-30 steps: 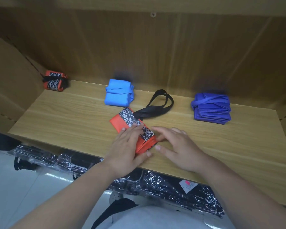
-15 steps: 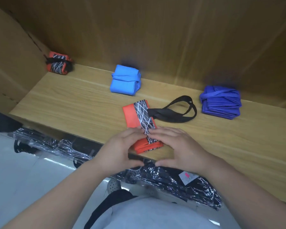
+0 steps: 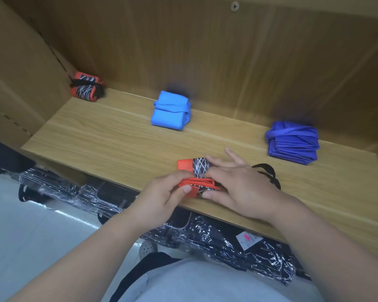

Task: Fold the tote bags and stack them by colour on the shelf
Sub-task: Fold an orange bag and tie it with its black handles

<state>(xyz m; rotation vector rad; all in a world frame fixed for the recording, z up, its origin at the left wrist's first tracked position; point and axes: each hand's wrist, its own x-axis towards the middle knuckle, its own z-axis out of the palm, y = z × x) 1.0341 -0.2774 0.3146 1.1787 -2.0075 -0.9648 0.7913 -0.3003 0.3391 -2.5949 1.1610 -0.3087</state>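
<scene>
An orange tote bag [image 3: 191,168] with a black-and-white scribble band lies folded small at the front edge of the wooden shelf [image 3: 109,140]. My left hand [image 3: 162,192] pinches its near orange folds between thumb and fingers. My right hand [image 3: 236,184] holds the bag's right side, thumb under the edge, fingers over the patterned band. Its black strap [image 3: 268,173] trails out behind my right hand. A folded orange bag [image 3: 86,88] sits in the back left corner, a light blue bag [image 3: 171,111] at the back middle, a purple stack [image 3: 291,142] at the right.
The shelf has a wooden back wall [image 3: 205,62] and a side panel at left. Below the shelf edge lie black goods in clear plastic wrap [image 3: 216,238]. A pale floor [image 3: 20,236] shows at the lower left.
The orange bag has been folded over again into a shorter, thicker packet and drawn to the shelf's front edge. Both hands went from pressing flat to gripping it. The strap now lies behind my right hand.
</scene>
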